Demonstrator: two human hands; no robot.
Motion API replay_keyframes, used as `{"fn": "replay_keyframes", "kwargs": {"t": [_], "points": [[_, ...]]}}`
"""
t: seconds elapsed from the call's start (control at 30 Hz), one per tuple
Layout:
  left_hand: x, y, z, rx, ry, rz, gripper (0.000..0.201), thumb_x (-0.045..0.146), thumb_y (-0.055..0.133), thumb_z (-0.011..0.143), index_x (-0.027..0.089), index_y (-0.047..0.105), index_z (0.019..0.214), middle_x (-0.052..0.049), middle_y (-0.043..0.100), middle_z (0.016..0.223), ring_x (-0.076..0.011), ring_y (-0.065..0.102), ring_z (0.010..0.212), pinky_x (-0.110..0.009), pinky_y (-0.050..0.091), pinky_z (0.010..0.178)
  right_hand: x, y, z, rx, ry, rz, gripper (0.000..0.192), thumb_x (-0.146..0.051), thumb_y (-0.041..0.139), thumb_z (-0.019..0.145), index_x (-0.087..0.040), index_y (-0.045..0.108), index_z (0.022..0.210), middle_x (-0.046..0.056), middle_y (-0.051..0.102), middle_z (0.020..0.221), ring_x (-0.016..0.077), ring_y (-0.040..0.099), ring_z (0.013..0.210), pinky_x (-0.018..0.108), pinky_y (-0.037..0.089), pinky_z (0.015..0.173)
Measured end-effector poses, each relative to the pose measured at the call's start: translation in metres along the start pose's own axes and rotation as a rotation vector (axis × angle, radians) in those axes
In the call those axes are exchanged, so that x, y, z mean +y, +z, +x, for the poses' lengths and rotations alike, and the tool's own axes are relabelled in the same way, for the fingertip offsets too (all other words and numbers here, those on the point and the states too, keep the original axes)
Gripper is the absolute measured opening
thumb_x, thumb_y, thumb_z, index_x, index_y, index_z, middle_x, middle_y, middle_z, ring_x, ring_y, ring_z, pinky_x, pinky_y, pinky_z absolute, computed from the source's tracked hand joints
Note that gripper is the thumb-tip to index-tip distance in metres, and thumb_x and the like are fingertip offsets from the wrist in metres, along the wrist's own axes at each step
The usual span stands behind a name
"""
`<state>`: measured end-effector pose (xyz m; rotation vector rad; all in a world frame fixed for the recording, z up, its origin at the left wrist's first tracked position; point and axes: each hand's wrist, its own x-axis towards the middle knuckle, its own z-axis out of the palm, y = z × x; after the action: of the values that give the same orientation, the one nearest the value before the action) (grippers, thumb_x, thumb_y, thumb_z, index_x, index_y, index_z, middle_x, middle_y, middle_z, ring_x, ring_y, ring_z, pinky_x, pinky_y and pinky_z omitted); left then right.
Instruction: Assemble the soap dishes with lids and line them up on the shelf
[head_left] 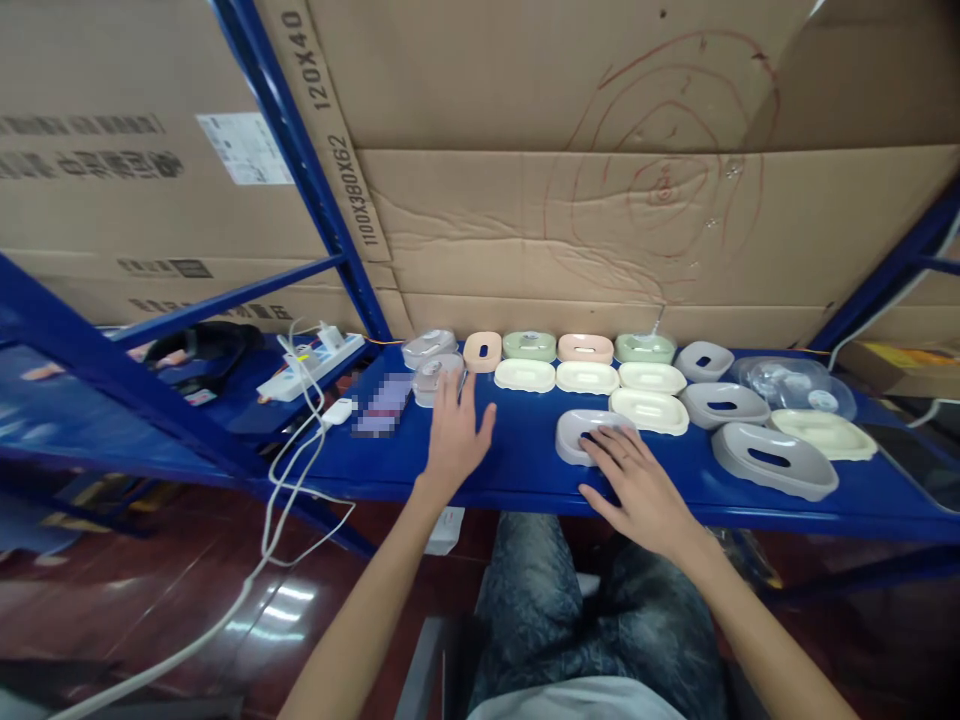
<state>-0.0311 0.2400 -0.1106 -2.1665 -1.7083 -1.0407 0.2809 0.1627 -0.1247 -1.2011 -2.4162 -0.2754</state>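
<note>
My left hand [456, 432] is open over the blue shelf, its fingers spread and pointing at the back. Its fingertips reach a clear plastic dish [429, 384] and partly cover it; I cannot tell if they touch. My right hand [637, 482] lies with outstretched fingers on the right part of a pale grey soap dish [571, 430] with a slot in its middle. Behind that dish is a cream tray [649, 411] with a wavy edge. To the right are two more grey slotted dishes, one nearer [774, 462] and one farther [724, 405].
Green [529, 347] and peach dishes [585, 348] line the back, with cream trays [524, 376] before them. Clear lids [795, 388] lie at right. A pixelated rectangular object [382, 405], white cables [289, 470] and a power strip [311, 367] are at left. Blue posts [300, 150] frame the shelf.
</note>
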Motion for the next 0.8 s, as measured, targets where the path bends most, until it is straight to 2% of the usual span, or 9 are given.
{"fn": "replay_keyframes", "kwargs": {"t": [0.07,0.13,0.23,0.37,0.47,0.6,0.67,0.8], "points": [[0.028,0.001,-0.013,-0.080,0.125,-0.145,0.058,0.042,0.046,0.113,0.011,0.045,0.163,-0.023,0.040,0.175,-0.0364,0.022,0.171,-0.061,0.031,0.135,-0.005,0.000,0.008,0.007,0.001,0.026,0.062,-0.047,0.055,0.111,-0.014,0.051,0.163,0.021,0.052,0.168,0.0366,0.043,0.162,0.064,0.033,0.136],[0.051,0.001,-0.021,-0.234,0.255,-0.251,0.057,0.044,0.045,0.115,0.018,0.043,0.166,-0.017,0.037,0.178,-0.0327,0.021,0.172,-0.059,0.033,0.135,-0.004,-0.004,0.012,0.057,0.018,0.070,0.067,-0.047,0.056,0.110,-0.017,0.043,0.169,0.019,0.043,0.174,0.0364,0.033,0.167,0.064,0.035,0.136],[0.067,0.002,-0.025,-0.410,0.341,-0.288,0.063,0.048,0.049,0.113,0.023,0.040,0.170,-0.015,0.032,0.181,-0.0336,0.018,0.173,-0.060,0.032,0.136,0.011,-0.012,0.005,0.159,0.102,0.073,0.070,-0.044,0.056,0.111,-0.022,0.034,0.174,0.016,0.037,0.178,0.0349,0.025,0.170,0.062,0.037,0.135],[0.064,0.008,-0.025,-0.499,0.326,-0.254,0.068,0.047,0.056,0.111,0.027,0.036,0.173,-0.016,0.030,0.182,-0.0359,0.023,0.171,-0.065,0.028,0.136,0.042,-0.012,-0.019,0.186,0.242,-0.019,0.071,-0.045,0.055,0.111,-0.021,0.032,0.175,0.020,0.036,0.178,0.0389,0.025,0.170,0.066,0.036,0.133],[0.064,0.010,-0.027,-0.518,0.310,-0.248,0.065,0.043,0.052,0.113,0.028,0.034,0.173,-0.015,0.033,0.181,-0.0359,0.025,0.170,-0.067,0.026,0.137,0.052,-0.004,-0.033,0.083,0.261,-0.036,0.069,-0.046,0.055,0.111,-0.021,0.036,0.173,0.019,0.034,0.179,0.0398,0.026,0.169,0.066,0.039,0.132],[0.067,0.010,-0.030,-0.524,0.279,-0.262,0.068,0.043,0.052,0.113,0.031,0.029,0.176,-0.012,0.038,0.179,-0.0367,0.025,0.170,-0.068,0.029,0.136,0.050,0.000,-0.039,-0.022,0.264,-0.035,0.064,-0.048,0.057,0.110,-0.024,0.045,0.168,0.014,0.026,0.183,0.0384,0.028,0.169,0.063,0.040,0.133],[0.066,0.012,-0.033,-0.540,0.277,-0.261,0.072,0.042,0.051,0.113,0.032,0.023,0.178,-0.012,0.033,0.181,-0.0372,0.023,0.170,-0.068,0.032,0.135,0.047,-0.002,-0.042,-0.040,0.299,-0.024,0.064,-0.048,0.056,0.110,-0.027,0.044,0.169,0.012,0.024,0.184,0.0385,0.030,0.168,0.064,0.042,0.131],[0.062,0.021,-0.048,-0.540,0.296,-0.281,0.089,0.036,0.058,0.107,0.034,0.007,0.180,-0.012,0.029,0.182,-0.0418,0.026,0.169,-0.074,0.043,0.127,0.042,-0.005,-0.053,-0.067,0.335,-0.017,0.069,-0.051,0.055,0.108,-0.031,0.039,0.173,0.009,0.028,0.183,0.0400,0.040,0.163,0.061,0.057,0.120]]}}
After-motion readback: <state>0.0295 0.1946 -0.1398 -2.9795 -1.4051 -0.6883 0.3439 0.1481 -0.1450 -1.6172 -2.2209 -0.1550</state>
